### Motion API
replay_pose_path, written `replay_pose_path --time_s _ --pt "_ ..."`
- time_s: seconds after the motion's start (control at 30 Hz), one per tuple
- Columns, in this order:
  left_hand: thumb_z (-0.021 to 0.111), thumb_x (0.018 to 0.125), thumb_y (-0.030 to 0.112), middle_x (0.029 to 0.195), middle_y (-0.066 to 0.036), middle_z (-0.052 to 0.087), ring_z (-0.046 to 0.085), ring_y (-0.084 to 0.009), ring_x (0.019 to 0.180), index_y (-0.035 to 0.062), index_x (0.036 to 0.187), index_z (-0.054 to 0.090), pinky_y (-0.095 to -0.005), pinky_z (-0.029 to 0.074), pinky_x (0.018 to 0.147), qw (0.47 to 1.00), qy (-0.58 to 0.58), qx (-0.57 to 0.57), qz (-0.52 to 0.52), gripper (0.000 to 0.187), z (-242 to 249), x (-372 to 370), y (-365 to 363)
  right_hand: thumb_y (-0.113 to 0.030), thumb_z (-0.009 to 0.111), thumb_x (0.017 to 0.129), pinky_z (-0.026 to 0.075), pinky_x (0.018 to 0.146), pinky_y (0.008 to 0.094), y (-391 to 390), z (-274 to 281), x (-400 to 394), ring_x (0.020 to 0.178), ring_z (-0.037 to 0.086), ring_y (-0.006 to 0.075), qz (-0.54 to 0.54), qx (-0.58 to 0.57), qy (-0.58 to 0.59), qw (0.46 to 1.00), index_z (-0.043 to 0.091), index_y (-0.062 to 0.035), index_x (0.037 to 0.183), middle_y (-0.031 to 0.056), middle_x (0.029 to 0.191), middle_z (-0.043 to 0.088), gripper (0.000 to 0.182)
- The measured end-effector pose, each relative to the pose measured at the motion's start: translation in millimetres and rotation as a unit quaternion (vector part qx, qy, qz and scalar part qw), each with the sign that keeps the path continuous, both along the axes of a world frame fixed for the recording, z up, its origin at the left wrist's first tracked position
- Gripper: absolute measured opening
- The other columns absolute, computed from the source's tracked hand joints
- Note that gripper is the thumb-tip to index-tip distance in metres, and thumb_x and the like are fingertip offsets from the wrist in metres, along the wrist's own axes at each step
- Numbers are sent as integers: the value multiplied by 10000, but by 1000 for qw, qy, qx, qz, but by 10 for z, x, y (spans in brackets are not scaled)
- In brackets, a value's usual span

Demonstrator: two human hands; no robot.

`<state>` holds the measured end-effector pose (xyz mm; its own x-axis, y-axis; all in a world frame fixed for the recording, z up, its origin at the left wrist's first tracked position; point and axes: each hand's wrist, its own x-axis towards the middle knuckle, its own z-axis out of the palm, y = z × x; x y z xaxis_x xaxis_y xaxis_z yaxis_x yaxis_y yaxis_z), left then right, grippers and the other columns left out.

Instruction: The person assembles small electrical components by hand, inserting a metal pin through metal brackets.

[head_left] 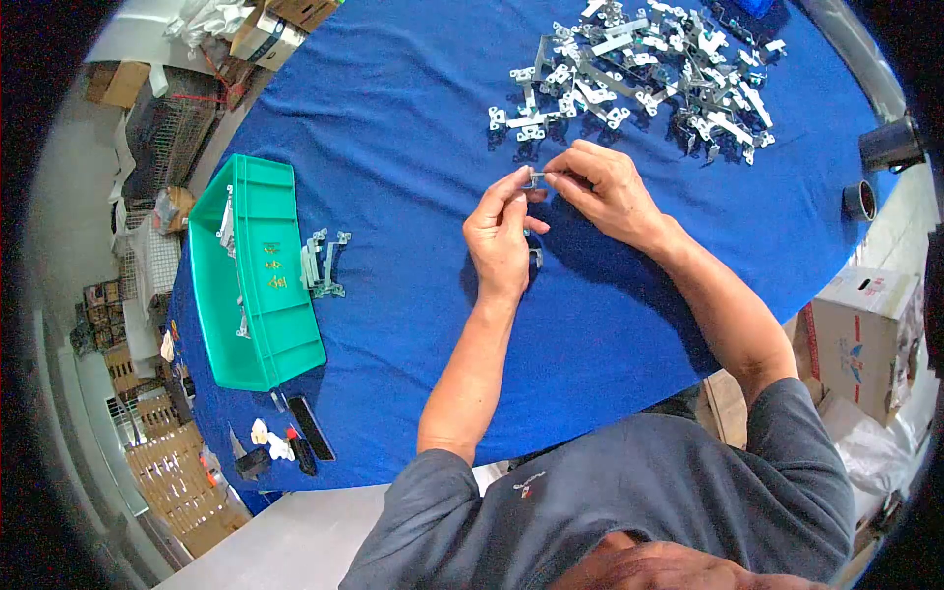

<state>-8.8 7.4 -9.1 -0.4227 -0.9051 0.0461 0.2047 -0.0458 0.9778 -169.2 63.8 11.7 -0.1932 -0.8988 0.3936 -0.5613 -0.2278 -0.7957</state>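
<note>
My left hand [501, 236] holds a small metal bracket [534, 180] between thumb and fingertips, above the blue cloth. Close on its right, my right hand [610, 197] pinches the other end of the same bracket. Part of another metal piece [535, 258] shows beside my left palm, mostly hidden by the hand. Beyond the hands lies a large loose pile of metal brackets [615, 44]. A small group of brackets [323, 264] rests against the right side of the green bin.
The green bin [282, 307] at left has a few metal pieces inside. A black phone-like object [312, 429] and small tools lie near the front left edge. Two dark cups [859, 201] [890, 146] stand at the right edge, with a carton [857, 334] below.
</note>
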Motion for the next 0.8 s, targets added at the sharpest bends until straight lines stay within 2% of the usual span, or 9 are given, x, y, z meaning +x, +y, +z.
replay_pose_path --time_s 0.1,0.17,0.27,0.43,0.5,0.57,0.8 --pt "505 943 -40 1130 -143 670 685 -195 906 -13 1204 629 -227 567 560 999 -24 -38 6 291 0 -1 11 -132 641 881 478 602 395 -2 -11 9 691 605 311 1 -2 8 1000 656 -16 920 144 780 590 122" --pt "502 958 -29 1138 -121 654 671 -163 922 4 1172 656 -227 583 585 999 -35 -23 -1 266 43 -5 22 -130 643 882 480 604 396 -11 -57 18 700 610 312 4 -6 10 1000 646 -17 924 146 788 595 121" --pt "506 950 -42 1165 -127 641 668 -163 930 4 1157 669 -225 581 591 998 -47 -48 -13 267 19 9 6 -130 647 882 484 608 397 -17 -73 39 714 620 311 3 -10 9 1000 626 -17 933 149 799 604 125" --pt "513 949 -25 1115 -126 672 676 -180 920 -5 1180 655 -223 564 592 996 -43 -77 -12 272 24 3 11 -148 663 880 494 608 390 -13 -39 53 711 637 305 -8 29 0 1000 604 -15 948 153 807 624 160" --pt "512 948 -26 1121 -127 671 675 -180 920 -4 1186 653 -224 564 592 995 -46 -86 -16 277 18 10 5 -145 654 884 497 598 376 -17 -46 72 678 641 298 -1 8 -53 999 612 -10 937 155 789 635 151" --pt "506 946 -33 1134 -136 667 678 -187 914 -3 1193 648 -225 562 585 1000 -9 -18 -1 287 -2 17 -24 -138 647 884 497 593 370 3 23 50 669 642 292 1 22 -58 998 616 -5 927 156 783 638 143" --pt "508 945 -28 1142 -163 663 684 -205 908 -12 1219 611 -229 564 570 1000 19 11 1 293 19 11 -23 -148 633 868 483 576 376 3 -6 40 648 636 276 21 51 -61 997 631 -4 888 157 729 626 145"
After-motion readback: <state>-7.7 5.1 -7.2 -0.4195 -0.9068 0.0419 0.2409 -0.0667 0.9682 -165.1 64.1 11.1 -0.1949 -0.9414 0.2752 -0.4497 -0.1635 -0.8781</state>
